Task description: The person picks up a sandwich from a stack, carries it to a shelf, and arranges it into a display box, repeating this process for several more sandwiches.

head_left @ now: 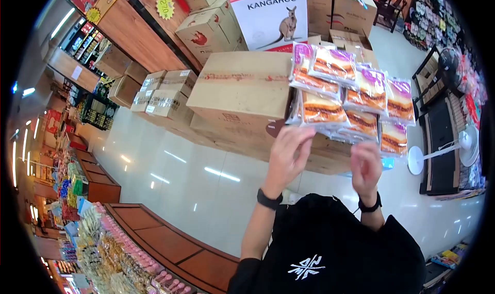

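Several clear-and-purple packets of layered bread [368, 90] lie piled on cardboard boxes at the right of centre. My left hand [290, 150] is at the front left edge of the pile, its fingertips by the lower edge of a packet [324, 108]; whether they grip it is hard to tell. Just in front of the pile is my right hand [365, 162], its fingers curled and blurred, near another packet [362, 124]. Dark bands are on both wrists.
A large closed carton [242, 82] stands left of the packets, with a white KANGAROO box [270, 21] behind it. A white fan [438, 152] is at the right. Wooden cabinets [170, 242] with goods line the lower left.
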